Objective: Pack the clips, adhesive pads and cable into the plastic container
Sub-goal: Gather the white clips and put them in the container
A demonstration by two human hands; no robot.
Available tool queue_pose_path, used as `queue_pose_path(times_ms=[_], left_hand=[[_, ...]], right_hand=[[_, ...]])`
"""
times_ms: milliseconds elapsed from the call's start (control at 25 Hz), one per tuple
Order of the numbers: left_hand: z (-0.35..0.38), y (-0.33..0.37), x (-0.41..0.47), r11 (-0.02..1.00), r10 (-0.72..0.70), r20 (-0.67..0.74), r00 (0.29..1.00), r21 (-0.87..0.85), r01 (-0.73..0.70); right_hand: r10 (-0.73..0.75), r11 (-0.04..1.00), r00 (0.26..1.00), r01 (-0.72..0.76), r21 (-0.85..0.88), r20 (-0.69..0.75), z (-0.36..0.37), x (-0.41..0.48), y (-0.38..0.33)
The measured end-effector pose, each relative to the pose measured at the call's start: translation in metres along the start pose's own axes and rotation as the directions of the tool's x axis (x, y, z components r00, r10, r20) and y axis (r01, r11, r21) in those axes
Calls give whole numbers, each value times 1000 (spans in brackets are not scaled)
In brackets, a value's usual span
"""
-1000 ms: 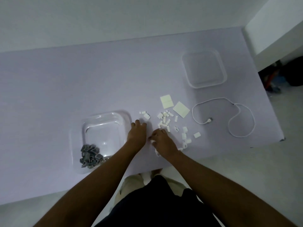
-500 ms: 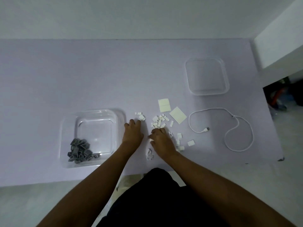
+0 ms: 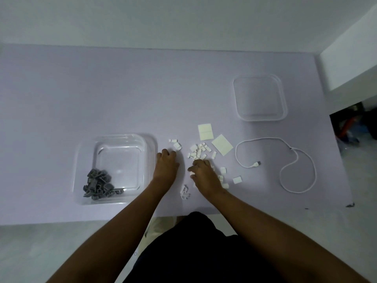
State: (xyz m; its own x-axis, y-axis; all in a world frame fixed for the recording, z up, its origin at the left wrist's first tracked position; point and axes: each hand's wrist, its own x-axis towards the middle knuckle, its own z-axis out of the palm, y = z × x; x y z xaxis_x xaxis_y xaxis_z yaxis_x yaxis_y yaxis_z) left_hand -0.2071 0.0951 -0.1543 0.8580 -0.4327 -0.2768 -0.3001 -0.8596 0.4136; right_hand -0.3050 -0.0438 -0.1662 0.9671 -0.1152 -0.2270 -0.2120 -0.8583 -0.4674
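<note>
A clear plastic container (image 3: 151, 160) stands at the left of the table, with a heap of grey clips (image 3: 98, 184) in its near-left corner. Small white clips (image 3: 199, 153) lie scattered in the middle, some near the front edge (image 3: 185, 192). Two pale adhesive pads (image 3: 205, 131) (image 3: 222, 147) lie behind them. A white cable (image 3: 295, 174) lies looped at the right. My left hand (image 3: 166, 165) rests curled on the table beside the container's right wall. My right hand (image 3: 204, 174) is curled over the white clips, with white pieces showing at its thumb.
A clear square lid (image 3: 260, 98) lies at the back right of the lilac table (image 3: 102, 94). The table's front edge runs just under my forearms. A white wall block (image 3: 350, 64) and dark clutter on the floor (image 3: 355, 125) sit past the right edge.
The view has tilted, so the table sits lower and squarer in frame. Both hands stay between the container and the white clips, the right one working slightly among the clips.
</note>
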Motion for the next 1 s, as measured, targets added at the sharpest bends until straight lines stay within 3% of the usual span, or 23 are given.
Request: queue_pose_path(times_ms=[160, 280, 360, 440, 480, 520, 560, 600, 640, 720, 800, 840, 1000], left_hand=[[2, -1, 5, 998, 20, -23, 1000, 57, -19], [2, -3, 8, 1000, -14, -55, 998, 9, 15], [1, -6, 8, 994, -43, -70, 997, -100, 36], [-4, -5, 7, 946, -155, -49, 987, -294, 134], [-7, -2, 9, 863, -268, 0, 963, -446, 240], [-11, 3, 13, 677, -392, 102, 914, -641, 362], [-16, 10, 15, 378, -461, 265, 847, -805, 457], [-20, 16, 17, 63, -438, 432, 789, -860, 506], [-25, 22, 17, -180, -352, 556, 753, -830, 528], [-31, 31, 15, -460, -167, 671, 723, -701, 544], [-31, 34, 13, -592, -80, 706, 703, -601, 536], [-30, 35, 12, -612, -60, 714, 697, -578, 539], [-21, 32, 13, -598, -65, 715, 696, -586, 547]], right_hand=[[-1, 999, 1000, 2, 38, -20, 1, 4, 4], [159, 942, 987, -142, 305, -34, -6, 3, 5], [371, 751, 929, -306, 585, 10, -19, 3, 3], [530, 383, 837, -379, 842, 136, -33, 4, 4], [558, 160, 799, -368, 916, 223, -41, 4, 5], [550, -46, 778, -336, 941, 305, -49, 4, 6], [527, -210, 767, -300, 931, 366, -56, 4, 9], [508, -322, 760, -270, 908, 406, -64, 3, 12], [499, -382, 755, -250, 890, 426, -70, 2, 15], [502, -406, 752, -230, 884, 426, -79, 0, 20], [522, -371, 746, -238, 898, 413, -82, 0, 26], [532, -354, 740, -248, 902, 412, -83, 0, 29], [571, -356, 698, -264, 897, 432, -77, -1, 41]])
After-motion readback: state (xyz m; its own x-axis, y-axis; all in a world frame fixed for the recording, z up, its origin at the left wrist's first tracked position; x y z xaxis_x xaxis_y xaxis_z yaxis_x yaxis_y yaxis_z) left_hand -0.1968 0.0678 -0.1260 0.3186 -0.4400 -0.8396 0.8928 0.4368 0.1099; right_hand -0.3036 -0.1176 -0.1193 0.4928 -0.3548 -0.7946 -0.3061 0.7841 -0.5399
